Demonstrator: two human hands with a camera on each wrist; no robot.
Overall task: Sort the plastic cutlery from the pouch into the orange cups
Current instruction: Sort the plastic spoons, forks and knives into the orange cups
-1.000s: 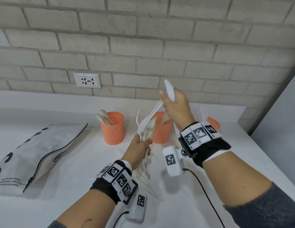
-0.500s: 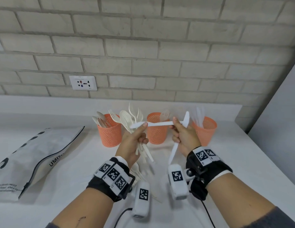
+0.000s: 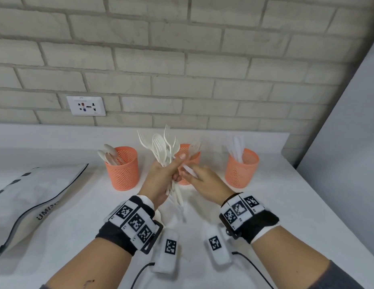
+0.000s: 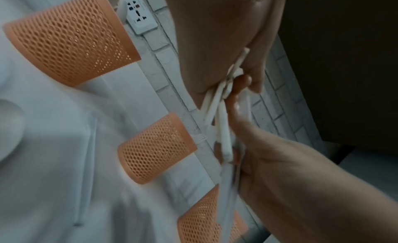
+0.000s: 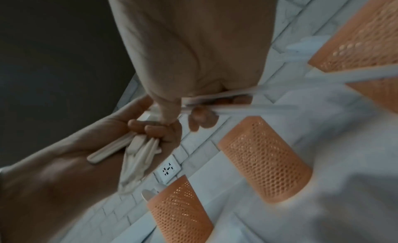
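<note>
My left hand [image 3: 171,170] grips a bundle of white plastic forks and spoons [image 3: 161,147], held upright in front of the middle orange cup [image 3: 189,152]. My right hand [image 3: 189,174] is against the bundle and pinches a white cutlery handle [image 3: 190,170]; which kind of piece it is stays hidden. The left orange cup [image 3: 122,170] holds spoons, the middle one a fork, and the right orange cup [image 3: 241,170] knives. In the right wrist view the bundle [image 5: 140,153] sticks out below my left fist. The pouch [image 3: 25,197] lies flat at the left.
The cups stand in a row on a white counter [image 3: 286,205] against a brick wall with a socket [image 3: 86,105]. A grey panel [image 3: 349,142] bounds the right side. Cables trail from the wrist cameras near the front edge.
My right hand came down from head height with its white piece and now meets the bundle. My left hand lifted the bundle and turned it upright.
</note>
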